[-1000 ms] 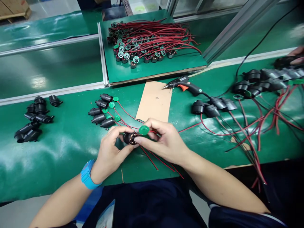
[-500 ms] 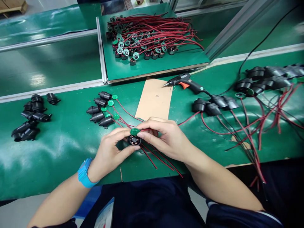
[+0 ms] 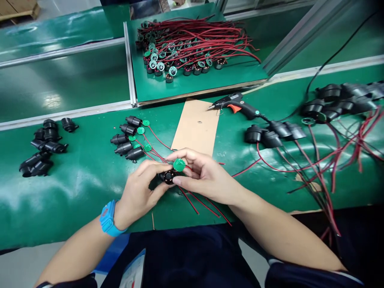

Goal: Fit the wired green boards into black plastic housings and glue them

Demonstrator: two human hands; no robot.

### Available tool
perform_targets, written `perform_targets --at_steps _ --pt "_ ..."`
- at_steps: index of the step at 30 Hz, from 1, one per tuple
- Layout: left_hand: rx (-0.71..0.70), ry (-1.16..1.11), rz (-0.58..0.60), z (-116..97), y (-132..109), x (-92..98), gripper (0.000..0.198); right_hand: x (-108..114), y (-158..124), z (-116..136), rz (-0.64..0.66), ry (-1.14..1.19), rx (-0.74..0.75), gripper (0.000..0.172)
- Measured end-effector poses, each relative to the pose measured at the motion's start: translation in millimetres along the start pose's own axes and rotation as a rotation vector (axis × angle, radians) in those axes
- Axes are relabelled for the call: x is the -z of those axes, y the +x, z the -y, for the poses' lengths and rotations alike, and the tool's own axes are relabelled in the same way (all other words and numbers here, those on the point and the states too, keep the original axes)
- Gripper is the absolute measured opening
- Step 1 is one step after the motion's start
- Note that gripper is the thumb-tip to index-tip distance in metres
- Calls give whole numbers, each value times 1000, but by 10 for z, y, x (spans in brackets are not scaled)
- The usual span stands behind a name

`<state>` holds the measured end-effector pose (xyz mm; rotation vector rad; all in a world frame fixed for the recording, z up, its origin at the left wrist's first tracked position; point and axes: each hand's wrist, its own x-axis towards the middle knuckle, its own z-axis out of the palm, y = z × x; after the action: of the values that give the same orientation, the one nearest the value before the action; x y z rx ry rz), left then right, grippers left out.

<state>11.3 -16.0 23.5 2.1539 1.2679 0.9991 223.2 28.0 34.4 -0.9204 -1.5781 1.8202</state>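
My left hand (image 3: 139,186), with a blue band on its wrist, pinches a black cylindrical housing (image 3: 162,176) between thumb and fingers. Copper-coloured windings show in the housing's round open end. Beside that end, a round green circuit board (image 3: 179,165) with a red wire rests against the curled fingers of my right hand (image 3: 207,174). The right thumb touches the rim of the housing. To the left of my hands lie several black housings (image 3: 127,140) with green boards on red wires. Loose wire ends run out beneath my right hand.
A glue gun (image 3: 237,106) lies by a cardboard piece (image 3: 195,126). Red-wired motor parts (image 3: 192,50) fill the raised green shelf. Black housings stand at the left (image 3: 43,146), and more with red and black wires (image 3: 271,136) at the right. A metal post (image 3: 300,38) rises at the back right.
The green board has shifted right, off the housing's upper rim, and turned its face more toward me. My right fingers have opened out from their pinch, and the thumb has moved down to the housing.
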Motion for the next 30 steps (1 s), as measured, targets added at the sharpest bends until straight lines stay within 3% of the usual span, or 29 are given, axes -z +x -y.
perform_targets --at_steps 6,11,16,20,24,28,30 --pt "-77 71 -27 -23 -32 -4 30 -130 43 -57 -19 21 -19 30" --pt "-96 132 49 -64 -76 5 34 -165 58 -61 -64 -84 35 28" --pt "-37 108 82 -86 -14 10 35 -52 58 -51 -31 90 -8 40" --pt "-36 164 -59 -32 14 17 32 15 63 -79 -47 217 -9 33" --pt "-78 232 -154 41 -15 27 41 -75 68 -125 -33 211 -34 26" --pt "-120 225 -158 51 -45 58 24 -5 64 -32 -32 -35 60 28" --pt "-116 186 -189 42 -51 73 23 255 66 79 -223 -400 203 27"
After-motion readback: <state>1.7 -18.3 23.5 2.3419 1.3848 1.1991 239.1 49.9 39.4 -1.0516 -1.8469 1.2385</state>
